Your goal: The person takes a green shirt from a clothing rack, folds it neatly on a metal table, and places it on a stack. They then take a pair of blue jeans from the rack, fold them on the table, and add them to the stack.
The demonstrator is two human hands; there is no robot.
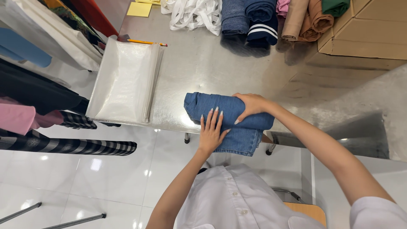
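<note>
A blue denim garment lies half rolled at the near edge of a shiny metal table; its unrolled end hangs over the edge. My left hand lies flat on it, fingers spread, at the near side of the roll. My right hand curls over the top of the roll from the right, gripping it.
A stack of clear plastic bags lies left of the denim, with a yellow pencil beyond it. Rolled garments, white straps, yellow notes and a cardboard box sit at the far side. Hanging clothes at left.
</note>
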